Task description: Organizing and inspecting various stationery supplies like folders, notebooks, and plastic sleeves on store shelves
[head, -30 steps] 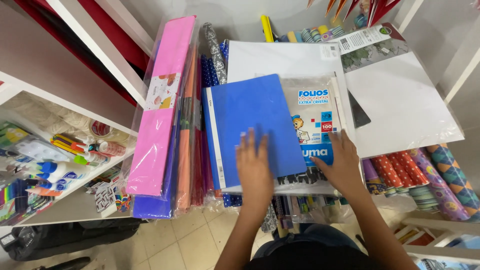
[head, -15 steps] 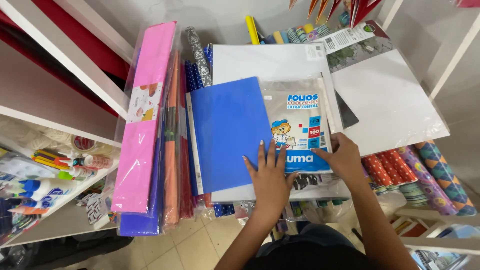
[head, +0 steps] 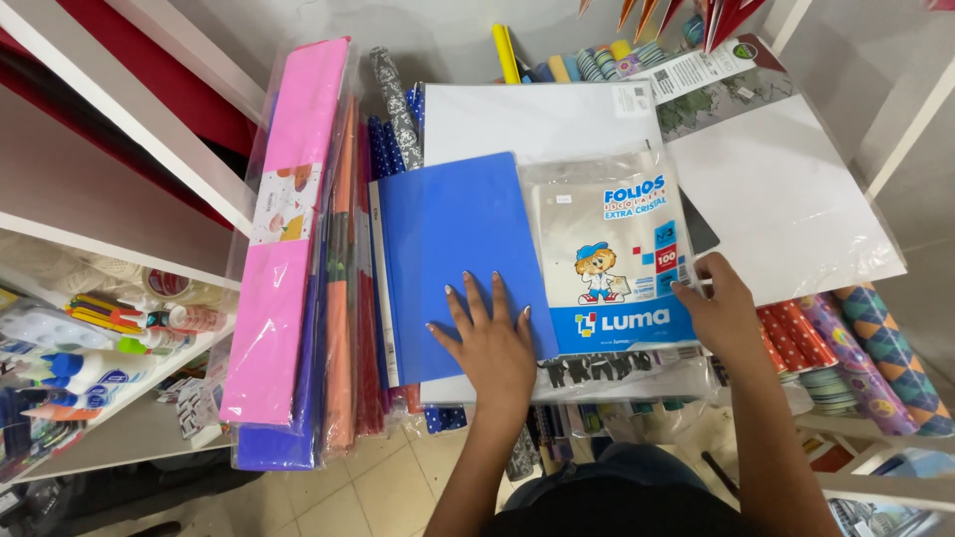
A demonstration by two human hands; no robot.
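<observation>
My left hand (head: 491,342) lies flat with fingers spread on the lower part of a blue folder (head: 448,239), which rests on a stack of paper goods. My right hand (head: 723,314) grips the right edge of a clear packet of plastic sleeves (head: 609,249) with a cartoon child and a blue band printed on it. The packet lies beside the folder and partly over a large white sheet pack (head: 537,119).
Long wrapped rolls of pink (head: 284,239), orange and blue crepe paper lie at the left. A white shelf unit (head: 119,229) with glue bottles and markers (head: 109,318) stands far left. A large white card pack (head: 786,199) and patterned gift-wrap rolls (head: 865,348) are at the right.
My left hand has slid down the blue folder toward its lower edge. My right hand stays at the packet's right edge. The view has shifted slightly.
</observation>
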